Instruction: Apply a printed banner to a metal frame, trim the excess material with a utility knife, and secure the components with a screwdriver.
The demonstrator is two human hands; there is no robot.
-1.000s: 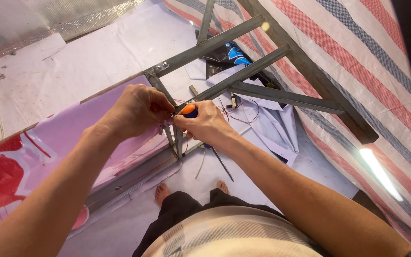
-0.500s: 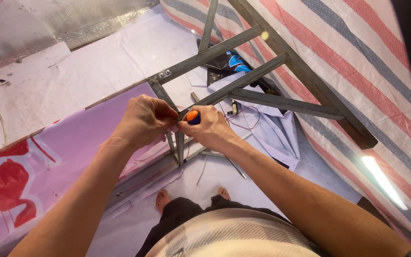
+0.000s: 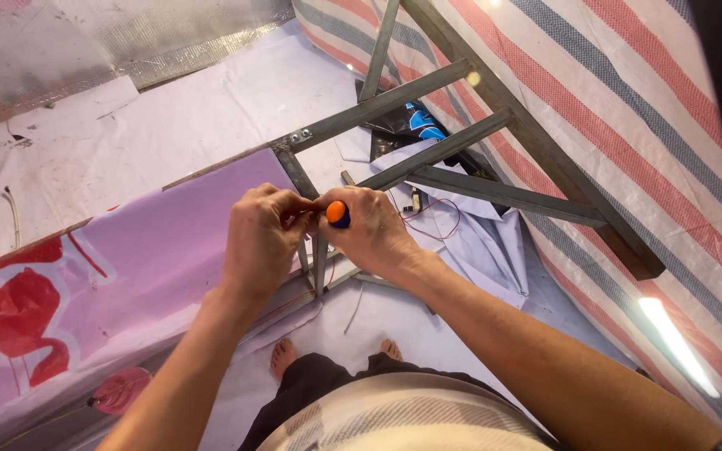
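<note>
A: Landmark?

B: Grey metal frame (image 3: 428,92), angle bars crossing, two bolts at one joint. All places taken from it.

A: Hands?

B: Both meet at the frame's upright bar, below the bolted joint. Right hand (image 3: 373,234) wrapped tight round a screwdriver (image 3: 337,214); only the orange butt with its blue collar shows. Left hand (image 3: 265,238) touches the right, fingers pinched narrow at the same spot. What they pinch is hidden.

A: Around it?

B: Pink banner (image 3: 110,276) with a red figure hangs from the frame's left side. Striped tarp (image 3: 628,108), red, white and blue, lies beyond the frame to the right. White sheet (image 3: 152,134) covers the floor under it. Thin red wire (image 3: 436,219) just right of the hands, beside crumpled pale cloth (image 3: 478,242). Dark blue-printed package (image 3: 411,121) behind the crossbars. Bare feet (image 3: 282,357) below the hands.

A: Blocking?

B: Both hands cover the screwdriver tip and the work point.
</note>
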